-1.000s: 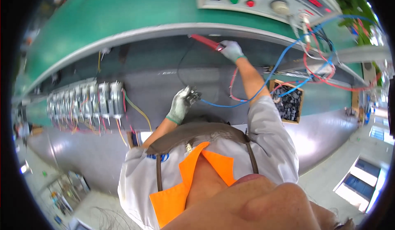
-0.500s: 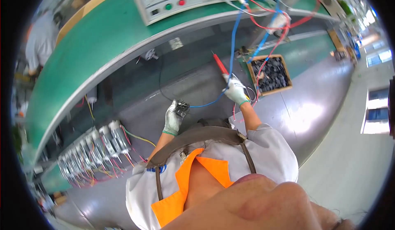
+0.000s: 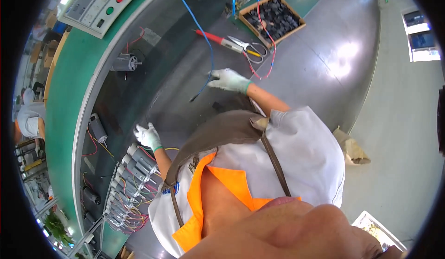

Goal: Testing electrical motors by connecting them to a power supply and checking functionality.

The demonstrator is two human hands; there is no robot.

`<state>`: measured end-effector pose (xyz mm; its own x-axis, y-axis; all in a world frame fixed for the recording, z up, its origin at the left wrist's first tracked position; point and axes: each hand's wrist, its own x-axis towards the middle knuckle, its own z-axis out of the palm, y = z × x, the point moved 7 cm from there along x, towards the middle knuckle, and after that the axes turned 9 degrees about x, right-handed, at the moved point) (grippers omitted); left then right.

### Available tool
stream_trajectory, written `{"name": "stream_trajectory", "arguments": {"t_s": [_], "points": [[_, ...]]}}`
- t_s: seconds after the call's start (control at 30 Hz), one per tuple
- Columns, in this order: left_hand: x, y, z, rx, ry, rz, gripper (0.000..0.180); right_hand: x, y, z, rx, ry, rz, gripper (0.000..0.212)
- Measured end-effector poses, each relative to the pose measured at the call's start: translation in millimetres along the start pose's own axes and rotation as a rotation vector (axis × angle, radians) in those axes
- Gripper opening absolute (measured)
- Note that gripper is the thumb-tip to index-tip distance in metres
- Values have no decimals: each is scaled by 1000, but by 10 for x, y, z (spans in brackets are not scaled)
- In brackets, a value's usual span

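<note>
My left hand (image 3: 148, 136), in a white glove with a green cuff, is just above the row of silver-grey motors (image 3: 135, 178) at the lower left. Its fingers are parted and I see nothing in them. My right hand (image 3: 228, 80), gloved the same way, reaches over the dark bench with its fingers apart. A blue wire (image 3: 211, 50) hangs past its fingertips and ends in a small dark tip; whether they touch cannot be made out. Beyond that hand lie a red test probe (image 3: 211, 36) and a pair of scissors (image 3: 248, 47), apart from the fingers.
A cardboard tray of black parts (image 3: 241, 14) sits at the far right of the bench. One loose motor (image 3: 124, 63) and another dark motor (image 3: 98, 129) lie by the green shelf (image 3: 65, 106). The tester (image 3: 99, 11) stands on the shelf. A person (image 3: 30, 117) is at far left.
My right hand has let go of the red probe, which now lies on the bench. The left hand has released the dark piece on the blue wire and moved toward the motors. The view has turned.
</note>
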<state>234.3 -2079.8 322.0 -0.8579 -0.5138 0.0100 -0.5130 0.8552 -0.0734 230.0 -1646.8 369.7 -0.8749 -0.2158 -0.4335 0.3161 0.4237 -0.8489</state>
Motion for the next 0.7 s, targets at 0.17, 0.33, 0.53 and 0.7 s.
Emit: {"name": "stream_trajectory", "arguments": {"t_s": [0.17, 0.33, 0.53, 0.7], "points": [[-168, -402, -96, -138, 336, 62, 62, -117, 654, 19, -476, 144, -29, 39], [-505, 275, 389, -701, 66, 218, 47, -277, 830, 94, -309, 236, 23, 44], [-1051, 1060, 162, -826, -218, 361, 43, -632, 1808, -1418, 358, 890, 153, 24], [-1268, 1110, 277, -822, -283, 351, 40, -549, 2863, -2601, 941, 1131, 330, 43]]}}
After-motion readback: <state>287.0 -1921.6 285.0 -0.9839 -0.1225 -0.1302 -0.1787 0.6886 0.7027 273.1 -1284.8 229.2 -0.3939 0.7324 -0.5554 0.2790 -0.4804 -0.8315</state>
